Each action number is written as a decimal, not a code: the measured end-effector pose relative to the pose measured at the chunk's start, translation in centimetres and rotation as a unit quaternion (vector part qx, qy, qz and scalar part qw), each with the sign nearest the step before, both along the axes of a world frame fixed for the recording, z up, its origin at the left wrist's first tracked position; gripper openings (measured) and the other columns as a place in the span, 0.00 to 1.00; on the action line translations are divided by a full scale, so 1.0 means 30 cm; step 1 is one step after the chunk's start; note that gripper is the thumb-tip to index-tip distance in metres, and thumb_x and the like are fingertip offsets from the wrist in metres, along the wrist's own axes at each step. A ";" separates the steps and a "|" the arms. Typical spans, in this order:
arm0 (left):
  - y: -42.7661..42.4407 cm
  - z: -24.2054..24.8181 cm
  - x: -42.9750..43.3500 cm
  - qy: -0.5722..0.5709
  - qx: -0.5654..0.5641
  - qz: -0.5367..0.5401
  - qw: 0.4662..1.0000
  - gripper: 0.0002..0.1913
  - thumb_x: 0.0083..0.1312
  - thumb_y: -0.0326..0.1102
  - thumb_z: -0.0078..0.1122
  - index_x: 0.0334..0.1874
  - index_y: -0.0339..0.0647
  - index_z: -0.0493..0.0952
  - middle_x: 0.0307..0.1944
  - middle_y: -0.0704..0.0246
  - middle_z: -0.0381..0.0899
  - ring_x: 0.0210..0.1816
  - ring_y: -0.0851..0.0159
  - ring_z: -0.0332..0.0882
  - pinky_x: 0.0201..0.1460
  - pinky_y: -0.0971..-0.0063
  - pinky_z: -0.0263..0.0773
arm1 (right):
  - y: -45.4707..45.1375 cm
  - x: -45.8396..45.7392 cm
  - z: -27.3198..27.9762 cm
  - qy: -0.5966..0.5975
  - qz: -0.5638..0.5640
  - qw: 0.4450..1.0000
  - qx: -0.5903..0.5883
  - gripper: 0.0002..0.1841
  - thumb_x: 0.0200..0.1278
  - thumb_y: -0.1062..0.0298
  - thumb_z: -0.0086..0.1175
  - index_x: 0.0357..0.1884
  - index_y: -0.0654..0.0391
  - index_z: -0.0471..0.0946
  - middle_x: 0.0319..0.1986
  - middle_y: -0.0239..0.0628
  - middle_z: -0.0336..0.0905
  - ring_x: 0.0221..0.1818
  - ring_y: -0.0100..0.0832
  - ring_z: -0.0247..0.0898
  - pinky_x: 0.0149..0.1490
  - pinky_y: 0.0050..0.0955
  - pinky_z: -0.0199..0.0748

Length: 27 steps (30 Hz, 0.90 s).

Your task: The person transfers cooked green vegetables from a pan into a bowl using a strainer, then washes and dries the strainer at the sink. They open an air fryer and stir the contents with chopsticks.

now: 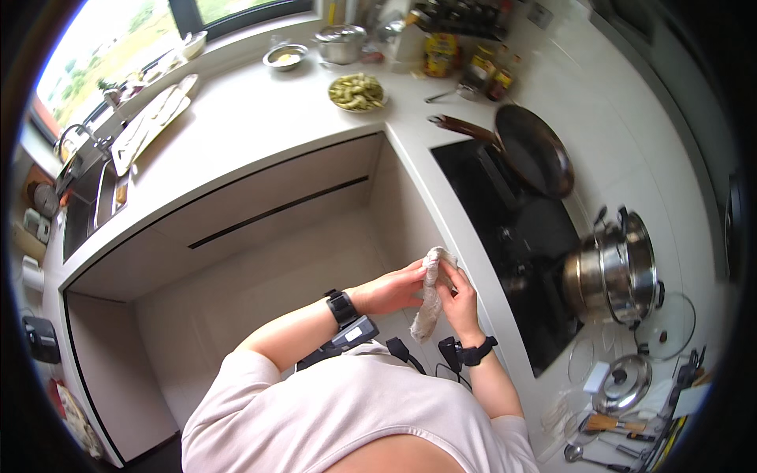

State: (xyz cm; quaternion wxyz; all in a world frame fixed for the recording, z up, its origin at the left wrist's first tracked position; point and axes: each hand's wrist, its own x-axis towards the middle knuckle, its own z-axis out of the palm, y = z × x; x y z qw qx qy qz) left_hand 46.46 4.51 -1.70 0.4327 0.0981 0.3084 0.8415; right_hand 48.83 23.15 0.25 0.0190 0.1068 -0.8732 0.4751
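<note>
A whitish-grey cloth [427, 313] hangs folded between my hands, in front of the counter's edge by the cooktop. My right hand [460, 298] grips its upper part from the right, fingers bent over the fabric. From the left, my left hand [387, 291] holds the upper edge at its fingertips. The cloth's lower end dangles free between my wrists. To the right lies the black glass cooktop [491, 219], bearing a brown-handled frying pan [535, 151] and a stainless steel steamer pot [612, 269].
A plate of green sliced vegetables [356, 93], a metal bowl [285, 57] and a lidded pot [340, 44] stand on the far counter. A white tray [151, 127] lies near the sink [83, 204]. Lids [622, 384] and utensils [615, 423] crowd the lower right.
</note>
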 end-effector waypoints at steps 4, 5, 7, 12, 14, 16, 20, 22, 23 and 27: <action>-0.272 -0.028 -0.035 0.014 -0.056 0.132 0.990 0.29 0.74 0.43 0.47 0.74 0.52 0.51 0.69 0.74 0.57 0.67 0.69 0.58 0.66 0.61 0.61 | -0.242 -0.153 -0.038 -0.029 0.072 0.991 -0.107 0.17 0.67 0.78 0.48 0.57 0.58 0.76 0.48 0.38 0.79 0.50 0.28 0.75 0.53 0.24 0.70; -0.322 -0.039 -0.045 0.006 -0.092 0.174 0.980 0.28 0.74 0.41 0.48 0.73 0.51 0.53 0.67 0.74 0.59 0.65 0.71 0.61 0.64 0.64 0.63 | -0.297 -0.187 -0.043 -0.049 0.092 0.988 -0.114 0.17 0.67 0.78 0.48 0.57 0.58 0.77 0.48 0.37 0.79 0.50 0.28 0.74 0.54 0.23 0.70; -0.427 -0.050 -0.051 -0.039 -0.082 0.241 0.966 0.27 0.73 0.36 0.49 0.72 0.51 0.55 0.64 0.74 0.63 0.63 0.72 0.62 0.61 0.67 0.66 | -0.429 -0.248 -0.044 -0.009 0.144 0.979 -0.143 0.16 0.67 0.79 0.48 0.54 0.55 0.78 0.44 0.40 0.80 0.47 0.31 0.77 0.52 0.26 0.73; -0.630 -0.104 -0.072 -0.070 -0.052 0.368 0.926 0.28 0.72 0.36 0.51 0.72 0.56 0.54 0.65 0.73 0.64 0.63 0.70 0.66 0.62 0.65 0.67 | -0.653 -0.408 -0.076 -0.043 0.275 0.951 -0.135 0.15 0.67 0.77 0.50 0.54 0.57 0.78 0.46 0.42 0.80 0.48 0.35 0.78 0.53 0.27 0.73; -0.708 -0.138 -0.091 -0.083 -0.073 0.403 0.908 0.28 0.72 0.35 0.51 0.72 0.55 0.54 0.64 0.73 0.65 0.62 0.70 0.67 0.62 0.65 0.67 | -0.754 -0.487 -0.115 -0.036 0.331 0.934 -0.132 0.15 0.66 0.78 0.50 0.53 0.58 0.78 0.46 0.44 0.80 0.47 0.36 0.78 0.53 0.26 0.73; -0.782 -0.166 -0.096 -0.072 -0.082 0.468 0.877 0.27 0.71 0.34 0.52 0.71 0.53 0.56 0.63 0.73 0.67 0.62 0.70 0.68 0.63 0.67 0.67 | -0.841 -0.564 -0.148 -0.058 0.360 0.921 -0.138 0.15 0.65 0.79 0.51 0.52 0.61 0.78 0.44 0.43 0.80 0.46 0.32 0.77 0.51 0.25 0.73; -0.906 -0.140 -0.125 -0.092 -0.108 0.552 0.822 0.21 0.71 0.36 0.54 0.65 0.47 0.65 0.59 0.72 0.71 0.60 0.71 0.69 0.61 0.70 0.68 | -0.994 -0.713 -0.144 -0.156 0.432 0.877 -0.142 0.14 0.66 0.80 0.50 0.52 0.62 0.78 0.39 0.36 0.80 0.39 0.24 0.73 0.44 0.20 0.71; -0.918 -0.108 -0.097 -0.127 -0.143 0.581 0.791 0.17 0.71 0.37 0.55 0.60 0.45 0.68 0.54 0.73 0.73 0.56 0.72 0.71 0.58 0.73 0.69 | -1.038 -0.738 -0.134 -0.201 0.473 0.848 -0.132 0.14 0.66 0.80 0.50 0.53 0.61 0.79 0.39 0.34 0.80 0.37 0.21 0.72 0.42 0.19 0.71; -0.941 -0.091 -0.091 -0.123 -0.145 0.598 0.779 0.17 0.70 0.38 0.54 0.59 0.45 0.68 0.53 0.74 0.74 0.54 0.73 0.72 0.57 0.74 0.69 | -1.084 -0.761 -0.136 -0.225 0.490 0.833 -0.125 0.15 0.66 0.80 0.50 0.53 0.61 0.79 0.39 0.33 0.80 0.36 0.20 0.72 0.41 0.19 0.71; -1.014 -0.063 -0.047 -0.133 -0.185 0.665 0.711 0.16 0.71 0.38 0.54 0.58 0.46 0.69 0.52 0.73 0.74 0.54 0.72 0.71 0.56 0.73 0.70 | -1.262 -0.790 -0.205 -0.322 0.567 0.748 -0.124 0.16 0.67 0.78 0.50 0.56 0.59 0.77 0.44 0.30 0.80 0.41 0.19 0.74 0.44 0.18 0.74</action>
